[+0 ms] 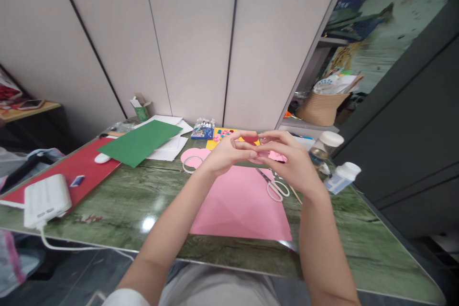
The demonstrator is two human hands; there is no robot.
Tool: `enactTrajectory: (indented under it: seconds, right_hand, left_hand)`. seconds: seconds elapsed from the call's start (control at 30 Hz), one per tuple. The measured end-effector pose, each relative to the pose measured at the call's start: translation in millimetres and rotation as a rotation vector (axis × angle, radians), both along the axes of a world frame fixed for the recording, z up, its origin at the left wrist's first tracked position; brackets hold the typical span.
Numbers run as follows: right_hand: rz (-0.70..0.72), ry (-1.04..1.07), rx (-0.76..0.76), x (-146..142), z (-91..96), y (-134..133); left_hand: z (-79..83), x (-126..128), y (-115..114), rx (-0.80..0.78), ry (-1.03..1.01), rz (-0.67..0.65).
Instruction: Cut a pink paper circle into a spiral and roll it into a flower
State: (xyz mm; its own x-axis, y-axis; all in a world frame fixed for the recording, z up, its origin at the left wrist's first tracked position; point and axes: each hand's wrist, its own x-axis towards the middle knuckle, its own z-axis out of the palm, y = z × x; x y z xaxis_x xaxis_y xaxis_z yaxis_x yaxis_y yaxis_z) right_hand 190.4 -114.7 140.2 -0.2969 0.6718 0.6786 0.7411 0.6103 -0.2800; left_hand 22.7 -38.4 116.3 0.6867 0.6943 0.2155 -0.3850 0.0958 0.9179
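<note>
My left hand (229,153) and my right hand (289,160) meet above the table, fingertips close together. Both have their fingers bent in a pinch. Something small and pinkish seems to be between them, but the fingers hide most of it. Below lies a sheet of pink paper (244,210). White-handled scissors (277,191) rest at its right side, blades partly over the paper. Left of my left hand are pink paper cutouts with rounded edges (190,154) and a pale ring (184,166). Behind the hands is a yellow sheet (210,145) bearing small coloured pieces (223,135).
Green paper (141,141) overlaps white sheets and red paper (89,158) at left. A white power bank (48,201) trails a cable along the front edge. A blue marker box (202,133) stands behind. A lidded jar (324,146) and a white bottle (342,177) stand right.
</note>
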Motion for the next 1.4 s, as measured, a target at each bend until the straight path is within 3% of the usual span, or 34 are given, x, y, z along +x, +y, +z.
enactTrajectory:
  seconds: [0.17,0.43,0.67,1.03,1.2,1.4]
  right_hand:
    - [0.052,-0.036,-0.057,-1,-3.4,4]
    - [-0.079,0.014,0.108,-1,-8.8,12]
    - [-0.090,0.035,0.133,-4,-7.4,12]
    - [-0.021,0.018,0.045,-1,-3.6,5]
    - [0.007,-0.013,0.035,-1,-6.5,8]
    - [-0.066,0.046,0.113,-3,-6.4,9]
  left_hand:
    - [1.6,-1,-1,0.078,0.049,0.015]
    - [-7.5,14,-5,-0.043,-0.121,0.152]
    - [-8.5,18,-6,-0.130,-0.160,0.104]
    - [-6.5,8,0,-0.041,-0.066,0.036]
    - [-2.1,5,-3,0.058,-0.033,0.117]
    - [-1.7,10,-8,-0.014,-0.101,0.136]
